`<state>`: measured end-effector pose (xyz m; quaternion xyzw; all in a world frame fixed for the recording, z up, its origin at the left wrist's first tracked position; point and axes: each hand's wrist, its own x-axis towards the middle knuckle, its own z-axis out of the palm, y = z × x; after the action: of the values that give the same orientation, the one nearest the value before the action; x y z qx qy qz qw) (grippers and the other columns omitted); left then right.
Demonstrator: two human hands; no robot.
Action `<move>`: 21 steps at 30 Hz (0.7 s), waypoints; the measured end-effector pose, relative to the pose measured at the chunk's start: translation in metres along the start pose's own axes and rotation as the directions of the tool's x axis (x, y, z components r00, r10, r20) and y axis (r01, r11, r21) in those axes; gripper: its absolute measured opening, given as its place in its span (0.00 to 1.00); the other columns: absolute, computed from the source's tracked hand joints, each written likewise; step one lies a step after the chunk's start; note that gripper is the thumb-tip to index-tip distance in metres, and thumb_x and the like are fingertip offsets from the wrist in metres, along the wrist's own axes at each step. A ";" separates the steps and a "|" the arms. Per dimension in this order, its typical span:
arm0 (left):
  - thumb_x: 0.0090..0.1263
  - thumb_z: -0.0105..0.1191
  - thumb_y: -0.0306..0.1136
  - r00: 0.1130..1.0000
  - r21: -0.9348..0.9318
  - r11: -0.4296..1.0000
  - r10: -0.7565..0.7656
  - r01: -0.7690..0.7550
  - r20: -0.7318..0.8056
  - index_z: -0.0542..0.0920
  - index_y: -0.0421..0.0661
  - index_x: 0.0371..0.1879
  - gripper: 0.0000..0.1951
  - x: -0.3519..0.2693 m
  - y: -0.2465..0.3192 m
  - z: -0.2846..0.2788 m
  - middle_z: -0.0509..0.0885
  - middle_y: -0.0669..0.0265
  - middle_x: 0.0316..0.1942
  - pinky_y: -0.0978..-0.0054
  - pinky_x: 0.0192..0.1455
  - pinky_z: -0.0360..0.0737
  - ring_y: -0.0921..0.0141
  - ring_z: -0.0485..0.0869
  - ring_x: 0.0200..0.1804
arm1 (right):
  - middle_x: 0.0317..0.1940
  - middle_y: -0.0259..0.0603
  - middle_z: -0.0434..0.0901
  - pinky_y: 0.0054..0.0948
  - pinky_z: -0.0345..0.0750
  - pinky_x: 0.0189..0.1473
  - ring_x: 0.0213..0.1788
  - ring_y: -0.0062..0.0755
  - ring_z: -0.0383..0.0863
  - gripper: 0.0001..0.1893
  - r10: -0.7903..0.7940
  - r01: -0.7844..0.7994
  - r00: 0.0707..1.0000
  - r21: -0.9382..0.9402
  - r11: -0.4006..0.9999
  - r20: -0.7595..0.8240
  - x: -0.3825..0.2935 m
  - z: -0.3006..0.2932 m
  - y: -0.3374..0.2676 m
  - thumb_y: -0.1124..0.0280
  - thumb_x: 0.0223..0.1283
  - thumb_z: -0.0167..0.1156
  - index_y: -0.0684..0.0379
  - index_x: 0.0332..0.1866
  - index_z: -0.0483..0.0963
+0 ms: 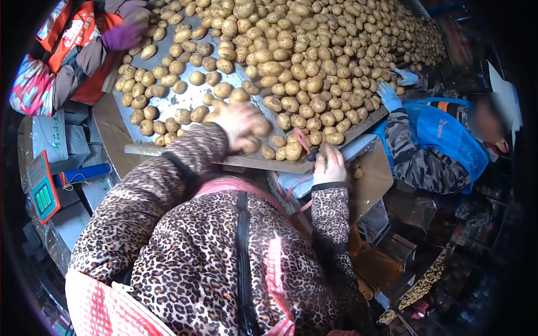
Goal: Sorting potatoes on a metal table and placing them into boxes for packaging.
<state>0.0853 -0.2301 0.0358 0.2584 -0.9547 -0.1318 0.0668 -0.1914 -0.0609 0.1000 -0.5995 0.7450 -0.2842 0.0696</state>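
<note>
My left hand [241,124], blurred and pale, is low over potatoes [222,90] on a metal sorting table [189,98]. Potatoes lie against its fingers; whether it grips one is unclear. At the table's near edge, my right hand [330,166] has its fingers at the rim, beside a small dark object [312,153] and a pink strap [300,138]. Its fingertips are partly hidden, and its grip cannot be made out. A dense heap of potatoes [311,63] covers the table's middle and far right, with looser ones at left.
A co-worker's purple-gloved hand [124,35] is at the upper left. Another person in a blue vest [441,134] has light-blue gloves [388,96] at the heap's right. Cardboard boxes [69,227] and a digital scale display [43,189] stand at left; an open carton [372,180] is below the right rim.
</note>
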 end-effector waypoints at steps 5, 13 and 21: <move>0.53 0.62 0.49 0.931 0.327 0.874 -0.311 0.359 -0.193 0.72 0.56 0.63 0.35 -0.064 -0.055 -0.045 0.70 0.60 0.65 0.46 0.71 0.57 0.54 0.64 0.70 | 0.53 0.52 0.77 0.44 0.76 0.58 0.54 0.53 0.77 0.15 0.116 -0.113 0.991 0.039 0.993 -0.072 -0.007 -0.016 0.016 0.69 0.62 0.58 0.62 0.53 0.77; 0.61 0.53 0.53 0.875 -0.071 0.889 0.429 -0.453 -0.223 0.72 0.53 0.62 0.30 0.007 0.049 0.020 0.69 0.57 0.66 0.42 0.70 0.59 0.54 0.65 0.70 | 0.41 0.41 0.77 0.48 0.68 0.58 0.46 0.43 0.76 0.12 -0.202 0.336 0.928 -0.466 0.819 0.315 -0.002 0.035 -0.038 0.63 0.56 0.56 0.53 0.44 0.79; 0.62 0.54 0.47 1.000 0.085 0.996 0.020 -0.019 -0.007 0.71 0.49 0.62 0.29 -0.121 -0.007 -0.048 0.70 0.54 0.65 0.46 0.70 0.58 0.53 0.65 0.69 | 0.58 0.53 0.72 0.47 0.74 0.59 0.56 0.54 0.75 0.24 -0.238 0.318 0.578 0.054 0.947 0.781 -0.007 0.101 -0.085 0.70 0.59 0.53 0.55 0.63 0.68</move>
<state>0.2021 -0.1842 0.0722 0.2522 -0.9617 -0.0892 0.0606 -0.0718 -0.0992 0.0577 -0.7744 0.5499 0.0302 0.3113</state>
